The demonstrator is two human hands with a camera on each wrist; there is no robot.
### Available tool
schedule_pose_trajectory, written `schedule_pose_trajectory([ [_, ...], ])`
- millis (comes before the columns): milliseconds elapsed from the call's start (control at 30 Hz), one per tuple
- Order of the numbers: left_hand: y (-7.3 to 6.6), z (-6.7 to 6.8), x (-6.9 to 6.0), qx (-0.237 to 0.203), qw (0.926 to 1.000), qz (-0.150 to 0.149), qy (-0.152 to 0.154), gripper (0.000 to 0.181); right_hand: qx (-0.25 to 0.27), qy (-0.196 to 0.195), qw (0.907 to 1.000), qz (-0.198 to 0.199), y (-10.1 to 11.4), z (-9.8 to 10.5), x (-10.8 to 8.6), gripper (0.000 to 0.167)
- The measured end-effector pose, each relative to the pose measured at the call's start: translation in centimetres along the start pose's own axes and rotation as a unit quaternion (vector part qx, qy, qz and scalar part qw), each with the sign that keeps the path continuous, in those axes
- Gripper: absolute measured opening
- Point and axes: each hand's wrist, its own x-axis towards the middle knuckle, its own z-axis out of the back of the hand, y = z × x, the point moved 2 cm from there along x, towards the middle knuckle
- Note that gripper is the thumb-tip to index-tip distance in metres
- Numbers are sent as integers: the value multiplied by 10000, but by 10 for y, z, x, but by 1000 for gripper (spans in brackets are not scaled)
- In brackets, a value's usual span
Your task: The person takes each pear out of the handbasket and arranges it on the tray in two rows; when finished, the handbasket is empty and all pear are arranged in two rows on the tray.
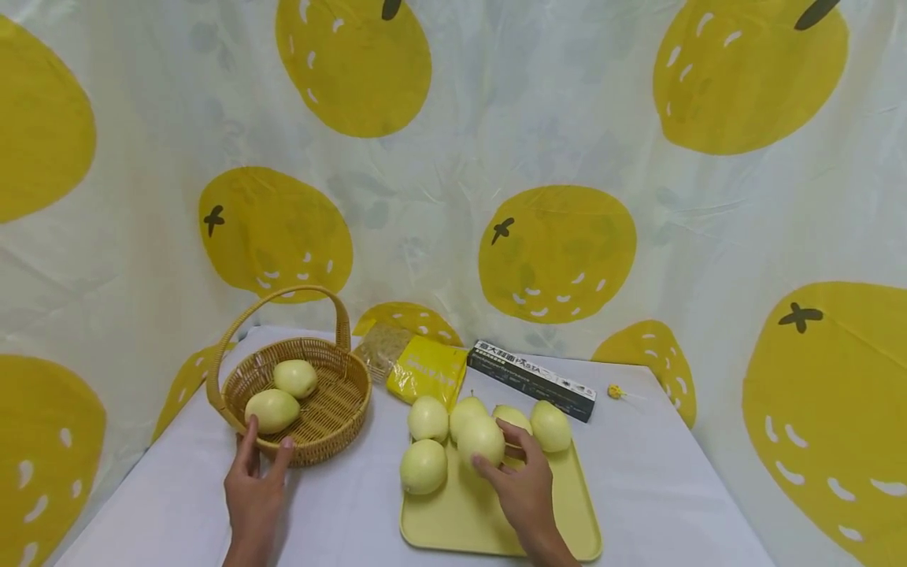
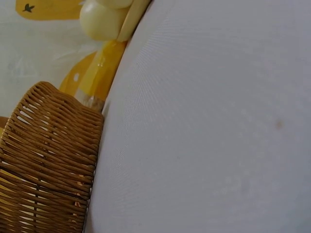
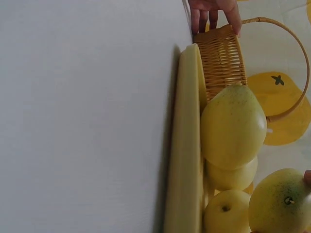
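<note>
Right hand (image 1: pixel 526 487) holding a pear (image 1: pixel 480 441), left hand (image 1: pixel 255 492) spread against the basket (image 1: pixel 327 449), I count two inside, five left on the tray (image 1: pixel 482 529).

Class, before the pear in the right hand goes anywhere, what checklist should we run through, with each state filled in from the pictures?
1. Held pear secured: ok, the right hand grips it.
2. Held pear lifted: ok, the right wrist view shows it raised clear of the tray.
3. Basket upright with room: ok, two pears lie on its left side, its bottom bare to the right.
4. Held pear over the basket: not ok, it is above the tray.
5. Left hand firmly gripping the basket: cannot tell, it is at the near rim, partly hidden.
</note>
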Motion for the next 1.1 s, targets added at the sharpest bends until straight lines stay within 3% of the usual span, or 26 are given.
schedule_pose_trajectory([
  [433,1,0,-1,-72,9999,-143,-44,81,-497,-74,9982,-333,-21,9,-5,65],
  [600,1,-1,-1,-90,9998,-153,-68,79,-661,198,9971,-320,-24,8,-8,64],
  [867,2,-1,0,-101,9999,-122,-63,77,-508,513,9964,-434,-27,0,-10,65],
  [1100,5,0,1,-57,9999,-91,-101,78,-776,801,9930,-390,-25,-3,-9,66],
])
